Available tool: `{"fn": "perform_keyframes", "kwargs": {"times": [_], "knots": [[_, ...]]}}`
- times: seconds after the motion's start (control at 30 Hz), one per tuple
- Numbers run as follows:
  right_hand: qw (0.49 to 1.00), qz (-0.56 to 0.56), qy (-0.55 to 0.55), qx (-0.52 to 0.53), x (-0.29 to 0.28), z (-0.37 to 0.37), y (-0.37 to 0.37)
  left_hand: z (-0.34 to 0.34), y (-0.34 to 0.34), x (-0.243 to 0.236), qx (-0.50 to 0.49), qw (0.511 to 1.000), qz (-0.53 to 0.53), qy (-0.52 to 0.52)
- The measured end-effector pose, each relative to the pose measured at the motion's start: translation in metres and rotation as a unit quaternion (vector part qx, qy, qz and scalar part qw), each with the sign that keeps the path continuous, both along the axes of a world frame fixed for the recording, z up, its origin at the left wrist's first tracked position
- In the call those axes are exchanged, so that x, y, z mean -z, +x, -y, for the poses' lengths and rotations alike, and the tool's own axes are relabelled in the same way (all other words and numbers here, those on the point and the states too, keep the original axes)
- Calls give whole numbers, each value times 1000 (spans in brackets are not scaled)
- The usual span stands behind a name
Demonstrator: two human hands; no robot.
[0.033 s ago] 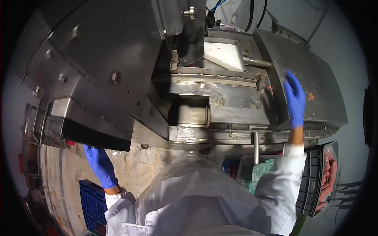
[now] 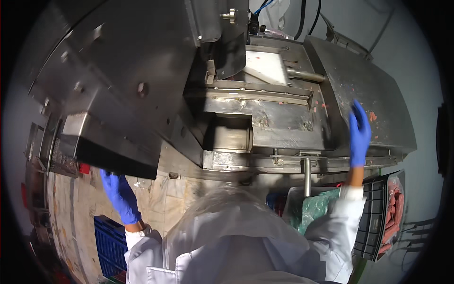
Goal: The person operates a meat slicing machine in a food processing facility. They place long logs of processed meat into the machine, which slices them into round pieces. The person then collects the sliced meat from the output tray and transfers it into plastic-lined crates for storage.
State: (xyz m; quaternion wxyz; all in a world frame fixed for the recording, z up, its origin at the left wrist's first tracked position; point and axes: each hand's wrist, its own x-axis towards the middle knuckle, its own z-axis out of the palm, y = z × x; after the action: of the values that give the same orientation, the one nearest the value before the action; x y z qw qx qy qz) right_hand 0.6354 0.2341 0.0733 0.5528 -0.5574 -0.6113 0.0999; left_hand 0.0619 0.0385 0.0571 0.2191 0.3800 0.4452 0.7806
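Note:
My left hand (image 2: 120, 198), in a blue glove, reaches up to the lower edge of a dark steel housing (image 2: 118, 158) on the left. Its fingertips are partly hidden there, and what they touch does not show. On the right, my blue-gloved right hand (image 2: 360, 137) is held over the near side of a sloping steel cover (image 2: 373, 90), fingers stretched out and nothing in them. Between the hands lies the steel machine bed (image 2: 288, 120), with a square opening (image 2: 230, 137). Farther back, a white block (image 2: 267, 66) sits in a channel, a metal rod (image 2: 307, 74) at its right side.
Small pink scraps (image 2: 372, 116) dot the cover. Below right stand a dark crate (image 2: 371, 222) with pink sausage-like pieces (image 2: 391, 222) in plastic and a bin holding green plastic (image 2: 319, 206). A blue crate (image 2: 109, 246) is at lower left. A metal bar (image 2: 307, 177) juts toward me.
My right hand has come a little nearer to me, down the cover. The rod and the right edge of the white block have shifted slightly left. My left hand stays nearly in place.

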Motion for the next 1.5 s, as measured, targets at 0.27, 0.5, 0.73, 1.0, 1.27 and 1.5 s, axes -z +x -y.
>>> {"fn": "perform_keyframes", "kwargs": {"times": [0.27,0.5,0.73,1.0,1.27,1.5], "knots": [[883,192,-307,297,238,328,101,-1,-4,-14,-24,994,-80,-66],[837,165,-478,209,377,429,54,-8,-11,-4,9,999,-46,1],[809,229,-505,192,378,420,10,10,-18,-19,67,996,-45,-49],[909,306,-282,-13,345,379,-129,82,-105,13,59,983,-136,-112],[886,131,-124,-427,177,266,-586,209,-341,60,-59,979,-24,-193],[890,173,55,-417,41,121,-833,291,-524,92,-217,947,43,-234]]}}
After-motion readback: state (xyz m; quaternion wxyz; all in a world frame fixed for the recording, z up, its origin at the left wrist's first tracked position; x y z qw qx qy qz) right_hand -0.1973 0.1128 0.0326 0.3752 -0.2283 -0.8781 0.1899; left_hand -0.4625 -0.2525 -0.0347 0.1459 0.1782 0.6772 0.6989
